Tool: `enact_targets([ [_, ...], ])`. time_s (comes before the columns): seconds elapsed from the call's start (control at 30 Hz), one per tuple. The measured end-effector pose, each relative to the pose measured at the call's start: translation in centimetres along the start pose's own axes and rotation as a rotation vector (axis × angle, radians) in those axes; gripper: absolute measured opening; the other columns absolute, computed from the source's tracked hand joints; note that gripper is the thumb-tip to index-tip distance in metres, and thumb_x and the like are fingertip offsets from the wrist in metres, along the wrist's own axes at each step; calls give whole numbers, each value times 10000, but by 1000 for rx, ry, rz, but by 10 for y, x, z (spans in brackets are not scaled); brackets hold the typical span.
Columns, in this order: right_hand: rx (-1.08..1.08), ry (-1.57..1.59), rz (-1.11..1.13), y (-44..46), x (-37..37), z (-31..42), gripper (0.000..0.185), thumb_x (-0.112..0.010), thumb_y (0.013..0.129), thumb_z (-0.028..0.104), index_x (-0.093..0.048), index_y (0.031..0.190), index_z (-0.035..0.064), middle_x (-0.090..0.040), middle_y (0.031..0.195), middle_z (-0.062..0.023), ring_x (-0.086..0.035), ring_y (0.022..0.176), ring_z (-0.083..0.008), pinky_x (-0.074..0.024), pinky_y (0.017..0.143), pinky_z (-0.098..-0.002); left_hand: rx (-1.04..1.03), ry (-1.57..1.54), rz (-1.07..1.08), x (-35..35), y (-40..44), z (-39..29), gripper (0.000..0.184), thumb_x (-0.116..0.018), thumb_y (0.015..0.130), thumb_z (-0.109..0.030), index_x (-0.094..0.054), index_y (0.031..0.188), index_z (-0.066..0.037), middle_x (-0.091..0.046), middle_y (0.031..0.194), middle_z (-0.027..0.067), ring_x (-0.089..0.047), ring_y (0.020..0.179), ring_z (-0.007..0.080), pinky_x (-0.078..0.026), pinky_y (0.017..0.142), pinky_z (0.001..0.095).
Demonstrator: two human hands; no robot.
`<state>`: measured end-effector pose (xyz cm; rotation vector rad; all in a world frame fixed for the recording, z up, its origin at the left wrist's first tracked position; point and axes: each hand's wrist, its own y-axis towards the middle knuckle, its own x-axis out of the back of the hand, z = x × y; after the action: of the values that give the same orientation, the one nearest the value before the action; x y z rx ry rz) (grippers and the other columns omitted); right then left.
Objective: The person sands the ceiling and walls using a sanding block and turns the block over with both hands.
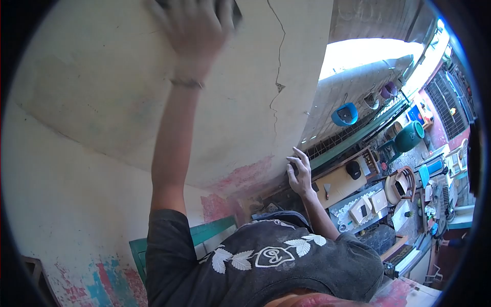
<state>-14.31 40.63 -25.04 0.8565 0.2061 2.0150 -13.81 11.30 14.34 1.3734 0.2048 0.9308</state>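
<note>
High on the cracked off-white wall (128,102), my left hand (197,28) presses a dark flat pad (237,14) that looks like sandpaper. The fingers lie over it and are smeared by motion; most of the pad is hidden under them or cut off by the top edge. A thin dark band circles that wrist. My right hand (300,173) is lower, at the wall's right edge, its dusty fingers apart and holding nothing. Whether its fingertips touch the edge I cannot tell.
A green chair (207,231) stands against the wall by my body. To the right, a bench holds a black cap (353,170) and a scraper (327,191). Beyond are a laden table (340,207), wooden chair (401,185), green barrel (409,136) and hanging blue pot (345,114).
</note>
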Motion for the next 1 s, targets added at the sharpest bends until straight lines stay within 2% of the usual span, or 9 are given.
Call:
enact_targets([
  [0.13,-4,3,-58,18,-20,2,252,-645,889,47,-695,1135,28,-528,1459,-221,-524,1324,-415,-424,1110,-488,101,27,-283,-2,28,-15,765,-620,983,-407,-345,1590,-31,-219,1694,213,-147,1579,386,-97,1269,608],
  [0.2,-12,-5,-48,20,-25,7,263,-657,877,29,-694,1137,22,-528,1456,-231,-517,1337,-416,-420,1117,-492,-3,-144,-297,-35,-33,-32,627,-536,990,-416,-481,1534,-109,-373,1624,206,-338,1486,454,-201,1172,701],
  [0.37,13,76,18,10,-26,22,279,-664,863,17,-692,1141,20,-526,1450,-256,-503,1356,-429,-414,1121,-499,-339,-135,259,-122,-302,-86,658,-522,998,-451,-403,1599,-211,-301,1688,102,-259,1556,304,-208,1207,611],
  [0.5,53,17,43,17,-18,17,286,-669,863,21,-694,1148,29,-527,1449,-259,-517,1340,-437,-425,1105,-507,-243,-431,314,-104,-246,-72,658,-558,984,-440,-421,1590,-221,-288,1694,95,-248,1559,316,-150,1231,626],
  [0.63,68,6,62,22,-23,13,284,-683,866,37,-695,1150,37,-530,1448,-251,-529,1325,-438,-435,1095,-513,-51,-328,-158,-31,-44,-21,681,-609,933,-451,-487,1539,-165,-323,1663,169,-273,1535,389,-140,1216,673],
  [0.77,50,53,63,22,-25,22,281,-692,866,46,-694,1147,41,-535,1443,-245,-531,1322,-437,-438,1093,-519,88,-12,-453,6,93,9,858,-639,966,-488,-311,1595,-6,-206,1688,243,-128,1580,393,-86,1266,615],
  [0.9,26,52,76,12,-33,22,276,-696,866,48,-694,1142,43,-534,1441,-244,-529,1323,-434,-442,1090,-520,77,-418,-150,32,49,-10,877,-649,959,-493,-301,1598,-3,-200,1688,250,-127,1575,413,-84,1263,623],
  [0.93,27,50,81,8,-36,20,275,-696,867,49,-694,1141,44,-533,1442,-244,-529,1323,-434,-442,1090,-519,63,-125,-284,-5,18,-30,868,-642,965,-478,-294,1598,2,-215,1683,251,-138,1569,428,-94,1259,631],
  [1.0,36,59,107,4,-37,20,273,-698,866,49,-694,1139,46,-532,1443,-243,-529,1322,-433,-444,1089,-517,11,-154,-93,-32,-68,-56,677,-599,942,-448,-480,1546,-169,-315,1669,164,-272,1538,386,-152,1216,660],
])
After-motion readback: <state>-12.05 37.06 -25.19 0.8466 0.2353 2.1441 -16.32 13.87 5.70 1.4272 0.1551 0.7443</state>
